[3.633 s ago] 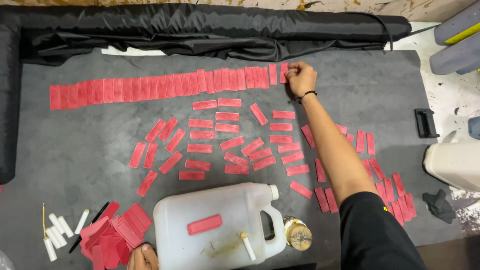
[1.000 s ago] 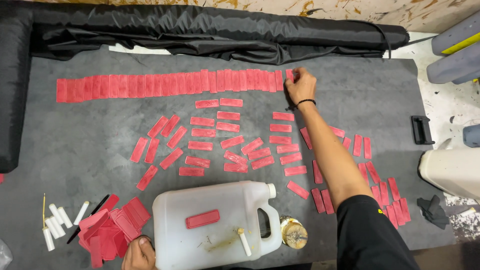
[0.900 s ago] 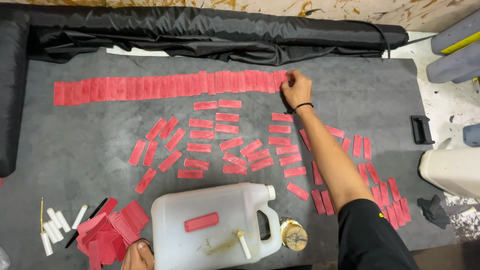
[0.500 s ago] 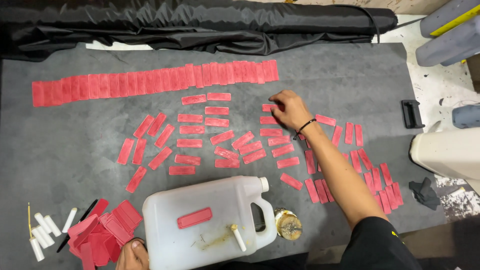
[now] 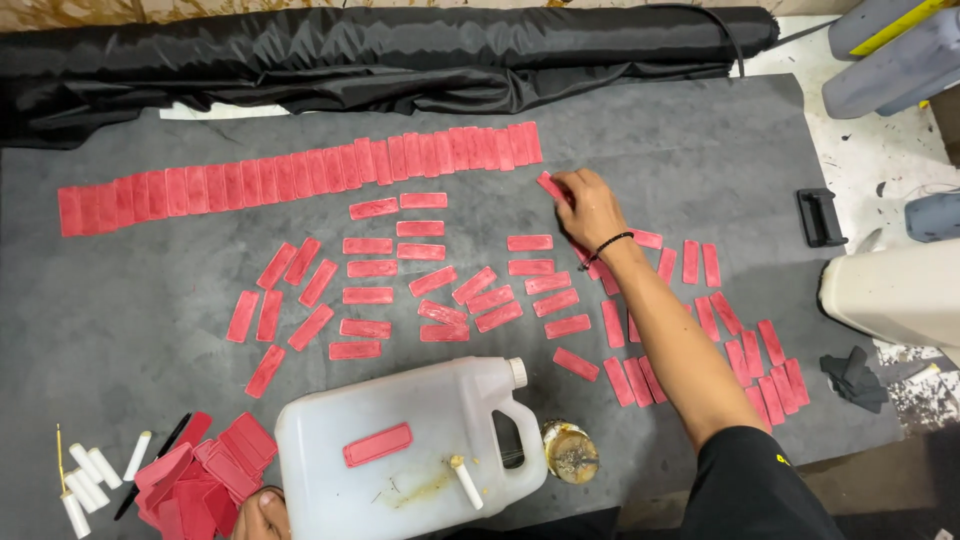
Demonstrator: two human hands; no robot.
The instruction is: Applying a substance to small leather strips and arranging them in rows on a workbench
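My right hand (image 5: 592, 208) reaches out over the grey mat (image 5: 150, 330) and pinches one small red rectangular tile (image 5: 549, 185) by its end, just below the right end of a long row of red tiles (image 5: 300, 175). Several loose red tiles (image 5: 440, 275) lie scattered below and right of that hand. Only a part of my left hand (image 5: 262, 515) shows at the bottom edge, between a heap of red tiles (image 5: 200, 475) and a white plastic jug (image 5: 400, 450). Its grip is hidden.
The jug lies on its side with one red tile (image 5: 378, 444) on it and a brass cap (image 5: 570, 452) beside it. White sticks (image 5: 90, 478) lie bottom left. A black fabric roll (image 5: 350, 55) runs along the back. A black clip (image 5: 822, 216) and a white container (image 5: 890, 295) sit right.
My right hand left the right end of the long row, dropped toward the scattered tiles and took hold of one. The view shifted a little.
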